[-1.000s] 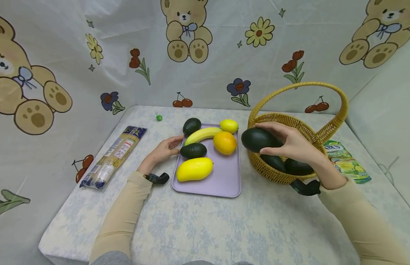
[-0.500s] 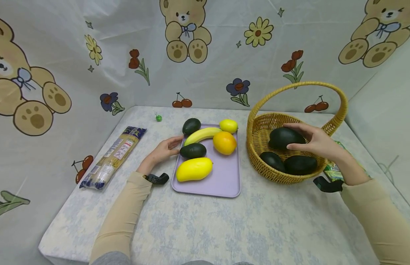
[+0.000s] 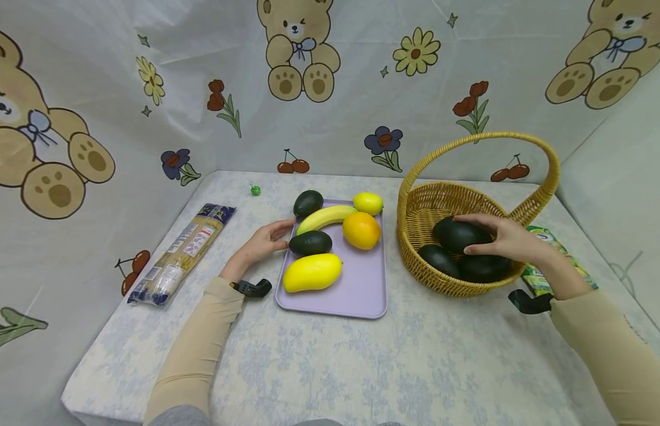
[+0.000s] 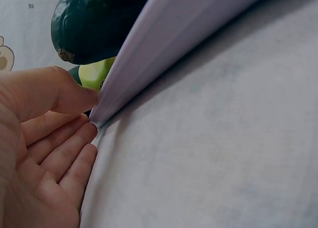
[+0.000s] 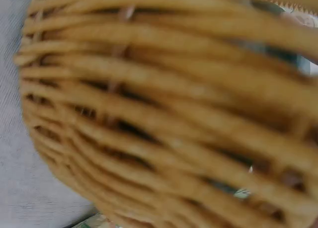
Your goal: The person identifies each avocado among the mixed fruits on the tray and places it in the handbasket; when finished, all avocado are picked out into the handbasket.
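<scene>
My right hand (image 3: 508, 238) holds a dark green avocado (image 3: 453, 235) by its right end, fingers above and thumb in front. This avocado is low inside the wicker basket (image 3: 441, 286), right over two other avocados (image 3: 438, 260). Basket weave fills the right wrist view, mostly hiding that hand. My left hand (image 3: 260, 241) rests at the left edge of the lilac tray (image 3: 361, 290). In the left wrist view, its thumb (image 4: 74, 96) touches the rim and its fingers lie straight against the tray's side. Beside it on the tray lies a smaller avocado (image 3: 311, 243).
The tray also bears a banana (image 3: 327, 218), a lemon (image 3: 368, 203), an orange round fruit (image 3: 361, 231), a yellow mango-like fruit (image 3: 312, 273) and an avocado (image 3: 308, 203). The basket's handle (image 3: 481, 137) arches high. Spaghetti (image 3: 186, 251) lies left, a green packet (image 3: 566, 260) right.
My right hand has carried the avocado rightward from the basket's left rim and lowered it inside. My left hand and the tray have stayed put.
</scene>
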The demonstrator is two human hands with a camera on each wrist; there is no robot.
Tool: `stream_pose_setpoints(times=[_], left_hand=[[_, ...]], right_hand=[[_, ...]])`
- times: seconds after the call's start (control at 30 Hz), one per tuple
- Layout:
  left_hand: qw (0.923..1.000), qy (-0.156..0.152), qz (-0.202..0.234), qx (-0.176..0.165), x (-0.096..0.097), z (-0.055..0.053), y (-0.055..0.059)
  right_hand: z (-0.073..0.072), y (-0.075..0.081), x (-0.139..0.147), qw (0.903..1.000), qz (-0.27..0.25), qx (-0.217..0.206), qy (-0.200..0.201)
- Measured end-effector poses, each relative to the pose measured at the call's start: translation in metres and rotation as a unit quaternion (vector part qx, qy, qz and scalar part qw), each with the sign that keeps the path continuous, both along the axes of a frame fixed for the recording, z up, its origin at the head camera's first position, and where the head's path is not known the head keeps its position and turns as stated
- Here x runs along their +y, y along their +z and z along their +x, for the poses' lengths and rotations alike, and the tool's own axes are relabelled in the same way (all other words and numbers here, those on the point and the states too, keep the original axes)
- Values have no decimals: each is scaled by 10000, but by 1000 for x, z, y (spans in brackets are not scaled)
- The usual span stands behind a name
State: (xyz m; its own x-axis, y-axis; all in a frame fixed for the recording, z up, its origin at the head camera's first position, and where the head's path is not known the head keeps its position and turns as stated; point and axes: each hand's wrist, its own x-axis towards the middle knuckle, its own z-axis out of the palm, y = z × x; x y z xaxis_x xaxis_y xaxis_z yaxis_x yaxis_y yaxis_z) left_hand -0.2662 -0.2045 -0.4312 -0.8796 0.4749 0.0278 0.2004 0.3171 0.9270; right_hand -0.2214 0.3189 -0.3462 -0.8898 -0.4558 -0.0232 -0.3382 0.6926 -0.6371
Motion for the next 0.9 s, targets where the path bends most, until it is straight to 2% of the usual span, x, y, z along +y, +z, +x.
stream_pose_setpoints(times=[0.07,0.13,0.3,0.33,0.77,0.9], left_hand=[[10000,1,-25,-24,2,5,8],[10000,12,11,-26,2,4,7],[9999,131,16,39,-2,-7,-12],[9999,154,-12,67,-2,-7,-13],[9998,182,12,72,-3,-7,-13],[9999,117,71,23,-2,-5,-9]], right_hand=[[-1,-1,1,10000,11,-8,2],[-3,-2,1,10000,-16,-22,43],[-9,-7,3,9997,39,-33,230],[-10,-8,3,9997,38,-42,243],[-13,-10,3,9994,88,-164,288],[-15,-13,3,9993,201,-150,276]])
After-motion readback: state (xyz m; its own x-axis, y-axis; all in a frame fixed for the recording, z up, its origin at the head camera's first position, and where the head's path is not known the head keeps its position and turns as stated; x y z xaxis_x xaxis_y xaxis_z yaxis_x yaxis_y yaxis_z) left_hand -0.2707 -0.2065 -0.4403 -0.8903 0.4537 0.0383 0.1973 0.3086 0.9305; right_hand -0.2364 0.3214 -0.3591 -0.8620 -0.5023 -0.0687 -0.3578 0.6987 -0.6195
